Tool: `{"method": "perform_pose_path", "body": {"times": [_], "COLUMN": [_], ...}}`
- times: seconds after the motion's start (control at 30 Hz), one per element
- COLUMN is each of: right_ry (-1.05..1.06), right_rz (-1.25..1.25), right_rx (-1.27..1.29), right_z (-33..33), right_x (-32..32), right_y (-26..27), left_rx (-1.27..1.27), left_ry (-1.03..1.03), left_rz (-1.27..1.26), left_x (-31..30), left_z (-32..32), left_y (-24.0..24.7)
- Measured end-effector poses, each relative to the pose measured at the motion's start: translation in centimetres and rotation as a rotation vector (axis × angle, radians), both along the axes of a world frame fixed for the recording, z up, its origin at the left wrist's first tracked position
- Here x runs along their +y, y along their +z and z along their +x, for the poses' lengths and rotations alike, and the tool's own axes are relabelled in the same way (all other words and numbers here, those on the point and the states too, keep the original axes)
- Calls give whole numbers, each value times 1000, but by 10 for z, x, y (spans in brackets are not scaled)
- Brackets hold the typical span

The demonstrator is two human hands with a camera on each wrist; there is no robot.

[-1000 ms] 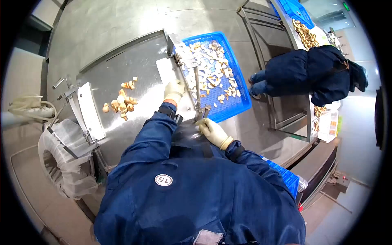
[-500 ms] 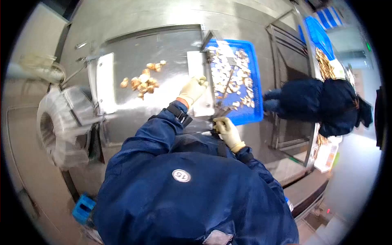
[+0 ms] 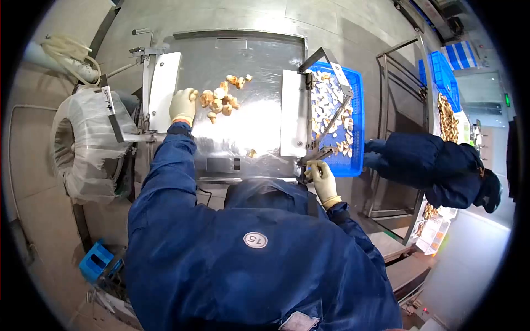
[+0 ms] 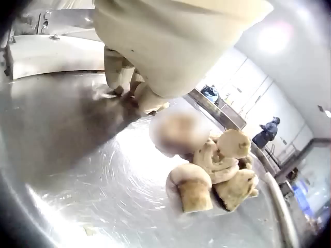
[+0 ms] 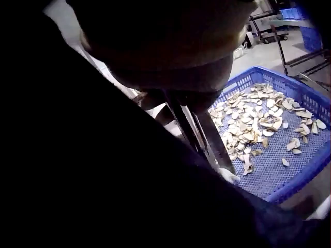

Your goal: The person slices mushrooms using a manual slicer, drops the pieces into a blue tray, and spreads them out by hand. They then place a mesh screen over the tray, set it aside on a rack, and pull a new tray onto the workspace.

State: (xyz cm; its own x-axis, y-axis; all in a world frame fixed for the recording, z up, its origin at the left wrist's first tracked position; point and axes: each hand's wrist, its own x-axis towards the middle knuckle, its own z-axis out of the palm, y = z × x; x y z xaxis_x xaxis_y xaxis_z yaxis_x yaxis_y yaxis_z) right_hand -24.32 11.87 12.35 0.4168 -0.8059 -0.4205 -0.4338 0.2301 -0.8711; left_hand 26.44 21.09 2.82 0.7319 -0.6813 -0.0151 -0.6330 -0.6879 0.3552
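My gloved left hand (image 3: pixel 183 106) is beside the left edge of a pile of whole mushrooms (image 3: pixel 218 102) on the steel worktop (image 3: pixel 237 135). In the left wrist view its fingers bend down towards the metal, close by a blurred mushroom (image 4: pixel 178 132); I cannot tell whether they hold one. My gloved right hand (image 3: pixel 323 179) grips the handle end of a hinged metal cutter at the worktop's right edge. Metal bars (image 5: pixel 189 124) extend from under that hand in the right wrist view. Beyond the cutter, mushroom slices (image 5: pixel 248 124) lie spread in a blue basket (image 3: pixel 358 110).
White boards flank the worktop, one at the left (image 3: pixel 163 91) and one at the right (image 3: pixel 292 113). A plastic-wrapped ring-shaped bundle (image 3: pixel 88 146) stands left. Another person (image 3: pixel 430 165) in dark blue works at a table to the right.
My left hand has moved left from the right-hand white board to the mushroom pile. The right hand stays by the cutter handle. The head view has shifted.
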Motion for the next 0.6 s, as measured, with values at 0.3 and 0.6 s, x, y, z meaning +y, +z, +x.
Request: {"method": "perform_pose_path", "body": {"times": [0.3,0.6], "right_ry": [-52,-31], "right_rz": [-11,-107], "right_rx": [0,59], "right_z": [-3,-1], "right_x": [3,1], "right_y": [-12,-3], "left_rx": [1665,1177], "left_ry": [241,-128], "left_rz": [-905,-369], "left_x": [-32,-163], "left_z": [-95,-244], "left_y": [105,4]}}
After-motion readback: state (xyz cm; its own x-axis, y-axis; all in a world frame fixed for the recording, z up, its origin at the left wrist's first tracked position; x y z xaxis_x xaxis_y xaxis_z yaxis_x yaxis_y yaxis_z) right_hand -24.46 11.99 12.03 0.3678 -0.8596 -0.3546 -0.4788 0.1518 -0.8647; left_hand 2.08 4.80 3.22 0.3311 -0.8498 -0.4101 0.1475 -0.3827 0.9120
